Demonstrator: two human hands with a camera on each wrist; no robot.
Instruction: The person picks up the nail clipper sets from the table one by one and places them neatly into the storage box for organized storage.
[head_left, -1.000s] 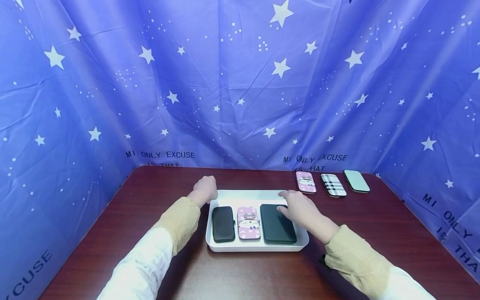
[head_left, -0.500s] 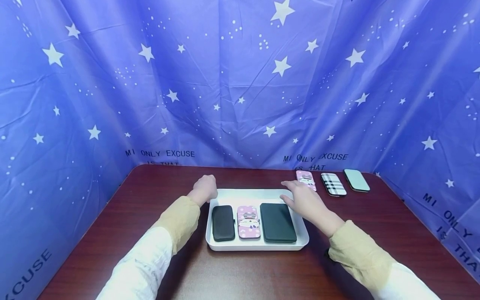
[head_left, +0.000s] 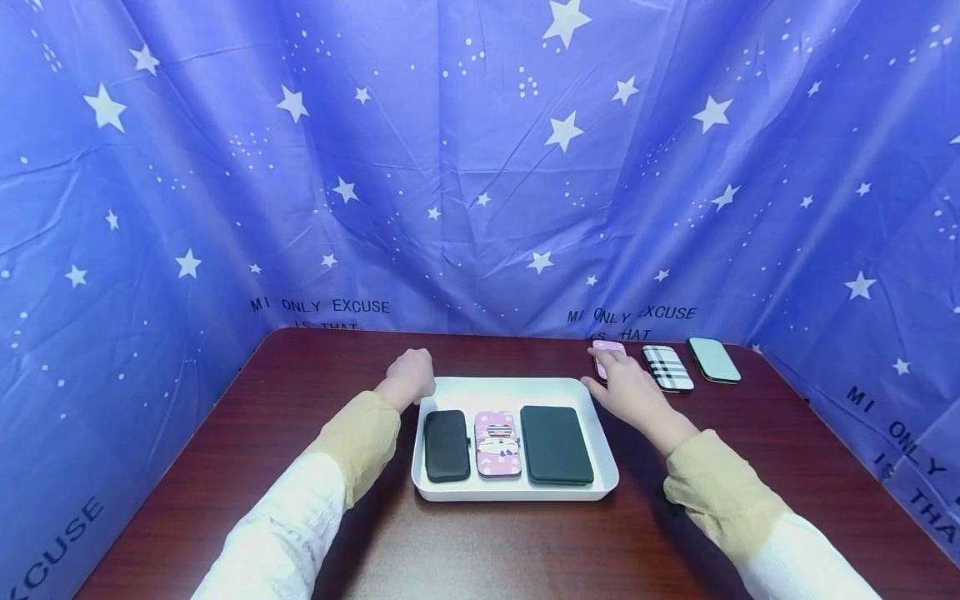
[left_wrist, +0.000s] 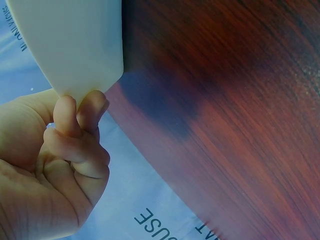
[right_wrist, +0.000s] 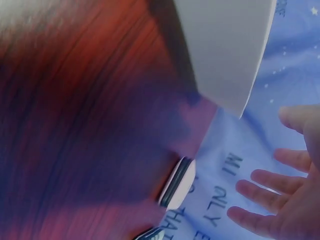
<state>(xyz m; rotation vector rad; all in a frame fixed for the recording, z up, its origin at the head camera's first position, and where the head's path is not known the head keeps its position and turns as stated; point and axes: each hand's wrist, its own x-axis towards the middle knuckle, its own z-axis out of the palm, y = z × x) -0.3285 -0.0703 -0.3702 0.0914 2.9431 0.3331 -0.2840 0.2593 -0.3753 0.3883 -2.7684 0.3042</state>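
Observation:
A white tray [head_left: 517, 495] holds three flat cases in a row: a black one [head_left: 447, 446], a pink one with a cartoon picture [head_left: 498, 444], and a larger dark green one [head_left: 557, 445]. At the tray's far left corner, my left hand [head_left: 408, 375] pinches the rim; the left wrist view shows the fingertips on the tray wall [left_wrist: 75, 45]. My right hand [head_left: 633, 396] hovers right of the tray with fingers spread, holding nothing. Behind its fingers lies another pink case [head_left: 608, 350], partly covered. In the right wrist view, the right fingers [right_wrist: 267, 196] are apart from everything.
Along the table's back right lie a black-and-white plaid case [head_left: 667, 368] and a mint green case [head_left: 714, 360]. The dark red wooden table [head_left: 517, 550] is bordered by a blue star-printed curtain [head_left: 480, 167]. A small dark object is partly hidden beneath the right sleeve.
My right hand has moved from over the dark green case, away to the right and back toward the pink case behind the tray. The left hand stays at the tray's corner.

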